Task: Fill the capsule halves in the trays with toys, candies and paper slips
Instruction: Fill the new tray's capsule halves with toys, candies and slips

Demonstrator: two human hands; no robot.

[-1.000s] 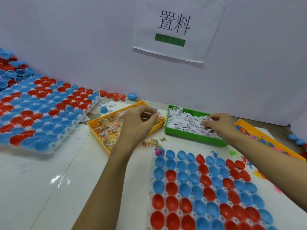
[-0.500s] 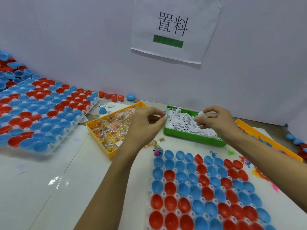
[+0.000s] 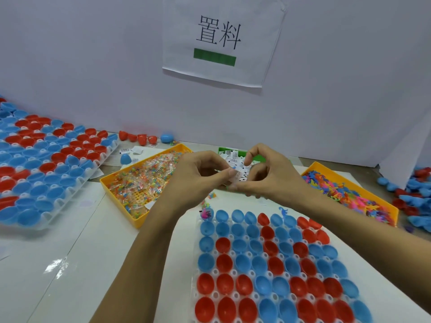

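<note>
Fingers of both hands, the left hand [image 3: 198,180] and right hand [image 3: 268,176], meet and pinch what looks like a small clutch of paper slips [image 3: 238,170] above the green bin [image 3: 225,150]. Below them, a white tray [image 3: 233,252] holds rows of open red and blue capsule halves [image 3: 275,264]. Yellow bins flank the hands: candies [image 3: 144,183] on the left, toys [image 3: 349,194] on the right.

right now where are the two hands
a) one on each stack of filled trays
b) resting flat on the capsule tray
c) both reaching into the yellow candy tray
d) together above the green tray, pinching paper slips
d: the left hand and right hand meet fingertip to fingertip over the green tray, pinching paper slips between them, behind the capsule tray.
</note>
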